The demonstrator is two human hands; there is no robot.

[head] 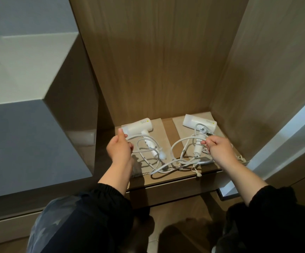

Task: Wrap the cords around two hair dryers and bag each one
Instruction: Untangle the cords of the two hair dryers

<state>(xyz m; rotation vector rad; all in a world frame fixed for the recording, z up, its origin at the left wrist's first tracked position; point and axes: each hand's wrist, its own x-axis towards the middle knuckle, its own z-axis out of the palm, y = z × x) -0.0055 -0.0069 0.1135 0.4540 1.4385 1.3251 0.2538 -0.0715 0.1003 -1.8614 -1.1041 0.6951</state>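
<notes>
Two white hair dryers lie on a wooden shelf (175,181), each on a flat beige drawstring bag. The left dryer (139,127) rests on the left bag (159,130); my left hand (119,147) grips its nozzle end and cord. The right dryer (199,124) rests on the right bag (180,123); my right hand (218,149) pinches its white cord beside the handle. The loose cords (168,162) lie tangled in loops across the shelf's front between the two dryers. A white plug (161,155) lies near the left dryer's handle.
The shelf sits in a narrow wooden niche with a back wall (157,61) and a right side wall (248,79). A grey cabinet block (29,134) stands close on the left. The bags' drawstrings (197,172) hang over the front edge.
</notes>
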